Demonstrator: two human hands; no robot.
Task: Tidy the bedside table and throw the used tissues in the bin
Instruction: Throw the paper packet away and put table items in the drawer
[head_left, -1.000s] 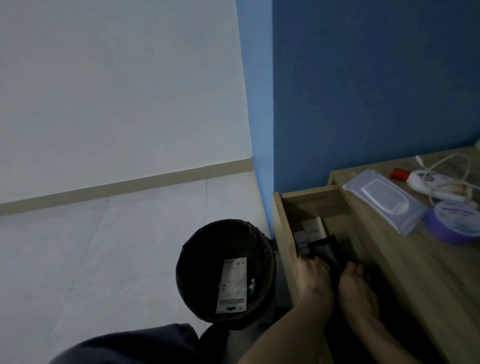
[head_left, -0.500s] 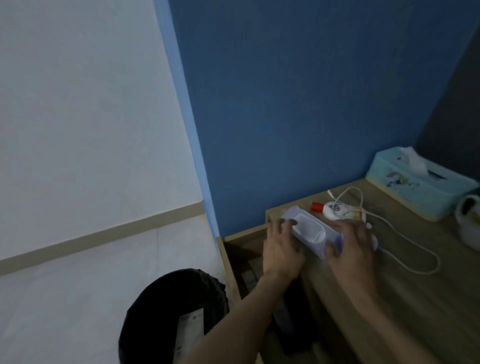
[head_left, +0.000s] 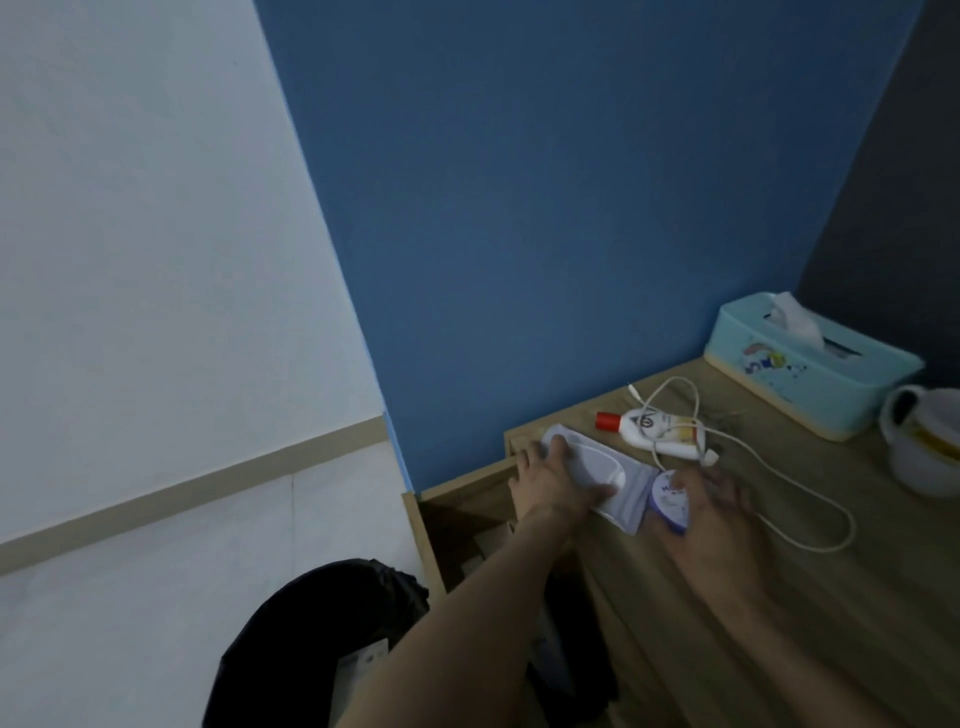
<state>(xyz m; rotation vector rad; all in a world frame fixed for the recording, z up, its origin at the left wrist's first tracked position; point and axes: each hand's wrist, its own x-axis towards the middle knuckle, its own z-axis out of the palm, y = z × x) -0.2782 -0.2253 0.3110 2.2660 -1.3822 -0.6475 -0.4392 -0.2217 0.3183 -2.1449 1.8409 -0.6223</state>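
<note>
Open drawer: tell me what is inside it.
A pale box shows at the back of the drawer, a dark item nearer the front; the left arm covers the rest, which cannot be told.

Bedside table (head_left: 779, 597): pale wood-grain top, set into the blue-wall corner. Its drawer (head_left: 467, 519) stands pulled open on the bin side.

Bin (head_left: 311, 623): round, black-lined, on the white floor just beside the drawer.

On top:
- Lavender wipes pack (head_left: 623, 493) lies flat at the corner above the drawer, left hand (head_left: 556, 478) spread over it.
- Purple tub (head_left: 672, 501) is tilted, right beside the pack, gripped by right hand (head_left: 717, 519).
- White bottle (head_left: 654, 428), red cap, lies on its side with white cable (head_left: 810, 499) looped across it.
- Teal tissue box (head_left: 810, 374) sits against the wall, one tissue poking up.
</note>
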